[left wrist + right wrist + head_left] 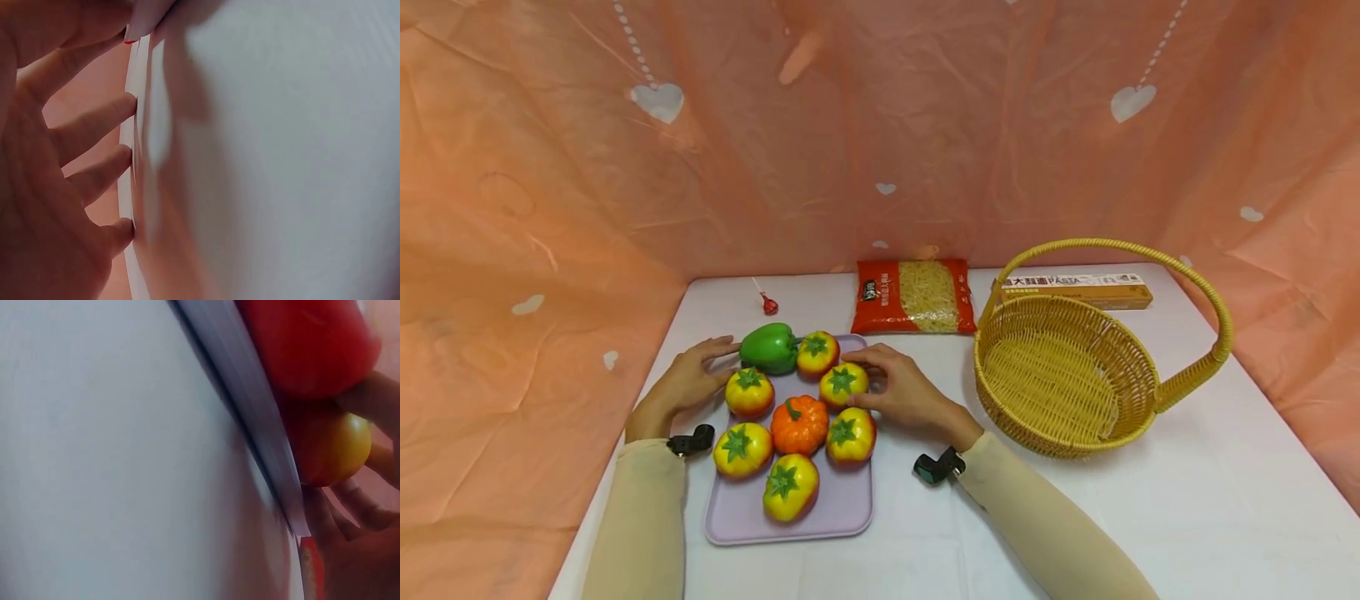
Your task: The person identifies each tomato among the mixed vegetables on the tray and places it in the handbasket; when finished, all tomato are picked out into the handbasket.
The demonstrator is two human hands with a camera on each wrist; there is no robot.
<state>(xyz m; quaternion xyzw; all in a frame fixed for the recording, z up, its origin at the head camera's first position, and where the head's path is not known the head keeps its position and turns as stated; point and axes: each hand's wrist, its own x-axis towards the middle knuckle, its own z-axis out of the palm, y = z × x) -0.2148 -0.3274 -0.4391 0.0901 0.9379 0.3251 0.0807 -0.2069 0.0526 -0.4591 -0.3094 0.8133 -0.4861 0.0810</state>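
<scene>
A lavender tray [790, 532] carries several yellow-red persimmons [790, 490], an orange pumpkin [801, 427] and a green bell pepper [766, 348]. At the tray's left side my left hand [691, 379] rests with fingers spread, close to the pepper and a persimmon [750, 392]. The left wrist view shows its fingertips [128, 103] down at the white tabletop. From the right, my right hand [904, 387] curls thumb and fingers about another persimmon [842, 385] on the tray. That persimmon [337, 450] sits between its fingers in the right wrist view, just above the tray's rim [275, 437].
On the right stands a yellow wicker basket [1138, 429] with a tall handle. Behind it lies a pasta box [1090, 296]; a red pasta bag [887, 321] lies at the back middle. A red-wrapped lollipop [769, 306] is behind the tray. An orange curtain [887, 125] closes off the back.
</scene>
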